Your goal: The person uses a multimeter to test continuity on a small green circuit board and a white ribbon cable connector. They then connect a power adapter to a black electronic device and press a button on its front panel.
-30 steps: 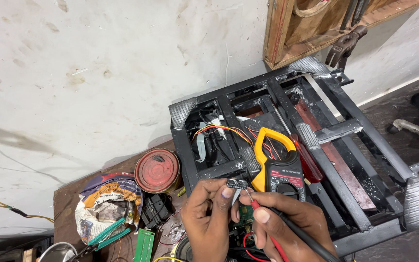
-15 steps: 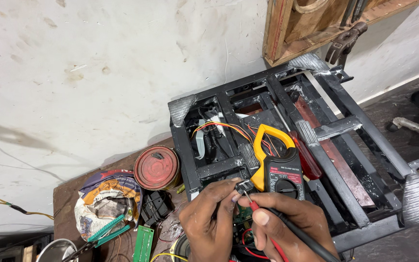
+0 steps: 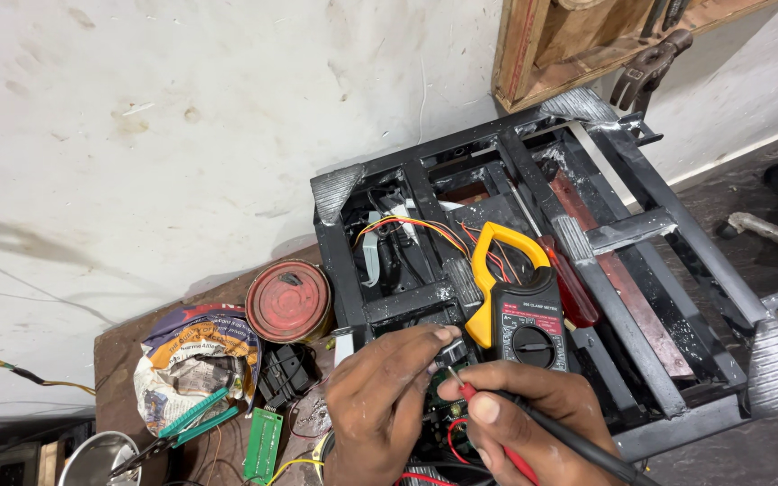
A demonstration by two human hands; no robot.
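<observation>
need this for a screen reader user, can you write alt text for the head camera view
A person's right hand holds a red test probe to a small green circuit board steadied by the left hand, beside a yellow-jawed clamp meter resting on a black metal frame. A rusty red tin can stands to the left.

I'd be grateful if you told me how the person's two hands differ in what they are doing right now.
The right hand pinches a red probe and a black probe like pens; the left hand holds no tool. The left hand's fingertips steady a small part above the green circuit board, while the right hand aims the red probe's tip there. Both crowd that board.
</observation>
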